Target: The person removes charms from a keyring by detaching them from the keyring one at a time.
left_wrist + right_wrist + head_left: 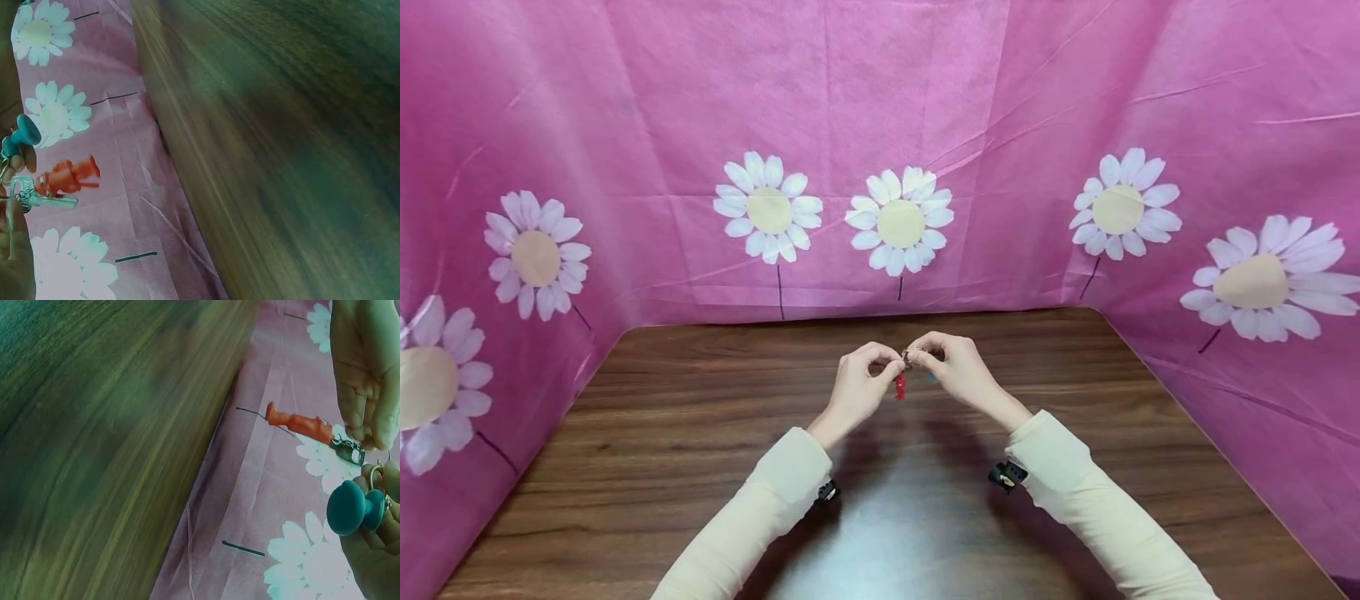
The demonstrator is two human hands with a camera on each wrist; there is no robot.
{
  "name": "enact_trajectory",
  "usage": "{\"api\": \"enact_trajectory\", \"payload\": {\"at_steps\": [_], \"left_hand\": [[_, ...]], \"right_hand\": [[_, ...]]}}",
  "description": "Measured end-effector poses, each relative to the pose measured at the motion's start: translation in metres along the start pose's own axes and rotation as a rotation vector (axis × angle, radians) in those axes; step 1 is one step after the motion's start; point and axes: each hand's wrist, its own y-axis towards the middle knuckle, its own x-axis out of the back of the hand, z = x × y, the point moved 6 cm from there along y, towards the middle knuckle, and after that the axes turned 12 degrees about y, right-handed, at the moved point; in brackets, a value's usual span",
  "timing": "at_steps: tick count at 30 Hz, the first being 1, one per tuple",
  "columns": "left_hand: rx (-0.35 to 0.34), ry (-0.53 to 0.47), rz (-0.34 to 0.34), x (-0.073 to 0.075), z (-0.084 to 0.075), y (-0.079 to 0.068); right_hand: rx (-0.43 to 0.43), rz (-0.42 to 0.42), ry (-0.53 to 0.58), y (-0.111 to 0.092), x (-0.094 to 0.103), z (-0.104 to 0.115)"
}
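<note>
My left hand (863,382) pinches the top of a keychain, from which a red figure charm (67,175) and a silver key (56,200) stick out past the fingertips. Opposite it, my right hand (962,371) holds a keychain with a teal, knob-shaped charm (347,507) on a gold-coloured ring (375,478). Both sets of fingertips nearly meet, raised above the table. The red charm hangs under the left fingers in the head view, while the teal one is mostly hidden behind the right hand there. Fingers cover where the rings come together; I cannot tell whether they are linked.
A brown wood-grain table (700,467) lies beneath both hands. Pink cloth (827,83) printed with white daisies surrounds its back and sides. Dark wrist cameras, such as the one (1007,476) by the right cuff, hang under the pale sleeves.
</note>
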Motion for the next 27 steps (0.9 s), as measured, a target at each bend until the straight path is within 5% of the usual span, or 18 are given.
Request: {"api": "enact_trajectory", "payload": {"at_steps": [8, 15, 23, 27], "left_hand": [[-0.06, -0.121, 0.012, 0.01, -0.025, -0.007], [-0.104, -0.116, -0.031, 0.009, -0.019, -0.009], [0.017, -0.084, -0.014, -0.001, 0.017, -0.005], [0.124, -0.175, 0.099, -0.003, 0.021, -0.003]], "right_hand": [[-0.003, 0.035, 0.061, 0.003, -0.001, 0.001], [-0.071, 0.045, 0.151, 0.007, -0.003, -0.004], [0.011, 0.058, 0.077, 0.003, -0.004, 0.001], [0.07, 0.07, 0.053, 0.004, -0.006, 0.006]]}}
